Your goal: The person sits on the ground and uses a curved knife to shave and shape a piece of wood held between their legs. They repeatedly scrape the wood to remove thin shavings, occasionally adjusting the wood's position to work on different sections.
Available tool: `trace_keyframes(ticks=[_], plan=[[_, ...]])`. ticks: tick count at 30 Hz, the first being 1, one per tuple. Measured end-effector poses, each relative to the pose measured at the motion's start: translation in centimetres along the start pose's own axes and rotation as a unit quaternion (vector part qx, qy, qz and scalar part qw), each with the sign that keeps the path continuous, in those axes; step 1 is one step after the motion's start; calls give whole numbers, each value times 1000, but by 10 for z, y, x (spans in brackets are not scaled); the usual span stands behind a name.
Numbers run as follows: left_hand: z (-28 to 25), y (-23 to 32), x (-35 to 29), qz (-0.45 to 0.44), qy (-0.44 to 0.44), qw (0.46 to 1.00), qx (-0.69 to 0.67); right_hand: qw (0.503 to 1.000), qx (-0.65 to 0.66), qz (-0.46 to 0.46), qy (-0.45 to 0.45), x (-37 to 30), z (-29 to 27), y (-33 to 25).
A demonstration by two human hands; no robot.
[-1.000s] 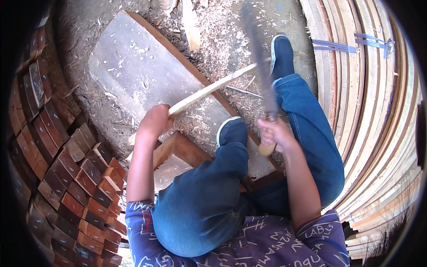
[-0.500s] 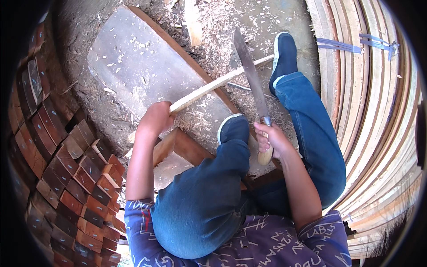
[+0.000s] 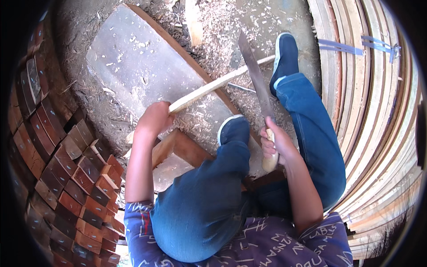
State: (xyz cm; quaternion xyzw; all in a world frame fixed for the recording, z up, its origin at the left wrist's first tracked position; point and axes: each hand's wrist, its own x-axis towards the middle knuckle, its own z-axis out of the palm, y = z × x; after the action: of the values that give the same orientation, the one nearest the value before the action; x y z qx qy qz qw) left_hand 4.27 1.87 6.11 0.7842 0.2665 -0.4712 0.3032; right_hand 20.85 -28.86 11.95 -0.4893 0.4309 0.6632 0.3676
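Note:
My left hand (image 3: 154, 119) is closed around the near end of a long, pale wooden stick (image 3: 205, 89). The stick slants away to the right over a thick board, and its far end reaches my right shoe (image 3: 284, 53). In my right hand (image 3: 278, 141) is a machete (image 3: 255, 73), gripped by its light wooden handle (image 3: 270, 162). Its long grey blade points away from me and crosses above or against the stick near the far end; I cannot tell if they touch. My left shoe (image 3: 234, 130) rests near the board's edge.
A wide grey-topped wooden board (image 3: 129, 58) lies on ground strewn with wood shavings (image 3: 222, 26). Stacked reddish-brown wood blocks (image 3: 75, 196) rise at the left. Long pale planks (image 3: 347, 89), bundled with a blue strap (image 3: 340, 46), stand at the right. A wooden frame piece (image 3: 189, 144) sits before my knee.
My right hand has shifted slightly right and toward me with the machete, its thumb now lying along the top of the handle. The left hand and the stick have barely moved.

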Motion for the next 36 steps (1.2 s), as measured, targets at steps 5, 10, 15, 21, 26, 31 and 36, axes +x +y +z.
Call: trace_keyframes(ticks=[5, 10, 15, 21, 26, 31, 36], plan=[[-2, 1, -1, 4, 4, 1000, -7, 983, 66, -141, -98, -26, 2, -30], [-3, 3, -1, -15, -30, 999, -15, 997, -14, -70, -6, 9, 4, 12], [0, -1, -1, -1, 6, 1000, -19, 995, 43, -91, -26, -37, 16, -26], [-5, 2, 3, 1, -26, 999, -18, 990, 11, -134, -52, -13, -3, -13], [-4, 4, -3, 2, -8, 1000, -22, 998, 10, -60, -24, -14, 10, -12], [-2, -2, -4, 5, -46, 998, -38, 976, 17, -208, -65, -26, 4, -20], [-10, 6, 0, -15, -62, 997, -48, 971, -194, -108, 87, 7, -14, 21]])
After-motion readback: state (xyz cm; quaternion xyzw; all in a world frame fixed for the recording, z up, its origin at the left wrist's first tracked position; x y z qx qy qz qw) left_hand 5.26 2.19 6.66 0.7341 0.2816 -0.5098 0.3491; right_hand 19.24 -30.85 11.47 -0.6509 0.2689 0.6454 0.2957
